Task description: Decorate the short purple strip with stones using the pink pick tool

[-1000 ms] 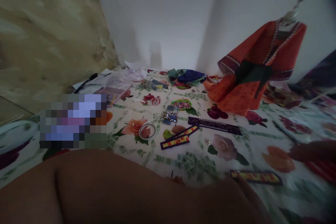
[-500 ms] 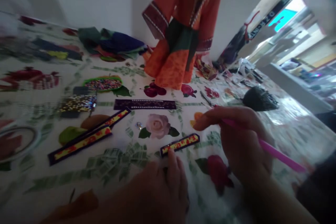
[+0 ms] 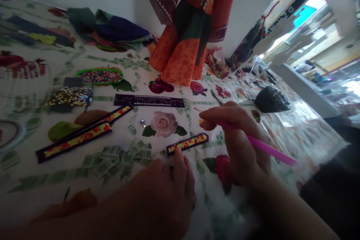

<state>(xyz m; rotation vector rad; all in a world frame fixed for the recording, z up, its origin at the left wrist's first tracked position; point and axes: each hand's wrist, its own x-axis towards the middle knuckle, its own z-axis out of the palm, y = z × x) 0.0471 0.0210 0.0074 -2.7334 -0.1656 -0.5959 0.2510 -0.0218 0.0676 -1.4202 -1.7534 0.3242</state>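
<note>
A short yellow-and-red patterned strip with a dark border (image 3: 194, 141) lies on the tablecloth, with a few tiny shiny spots near its left end. My left hand (image 3: 165, 191) holds that end down with a fingertip; its thumb is hidden. Just to the right and above the table, my right hand (image 3: 244, 142) is closed around a pink pen-like tool (image 3: 272, 150). The tool's thin tip shows beyond my fingers, apart from the strip. A small cluster of shiny stones (image 3: 143, 123) lies left of the printed rose.
Longer matching strips (image 3: 78, 139) lie at left. Behind are a dark strip with white beads (image 3: 149, 100), a green-rimmed tray of colourful beads (image 3: 121, 76), sequins (image 3: 70, 96) and a small orange garment (image 3: 180, 60). A black bundle (image 3: 271, 99) sits at right.
The view has shifted, so the table things appear higher and further left. My right hand with the pink tool has come slightly closer to the short strip. My left hand stays on it.
</note>
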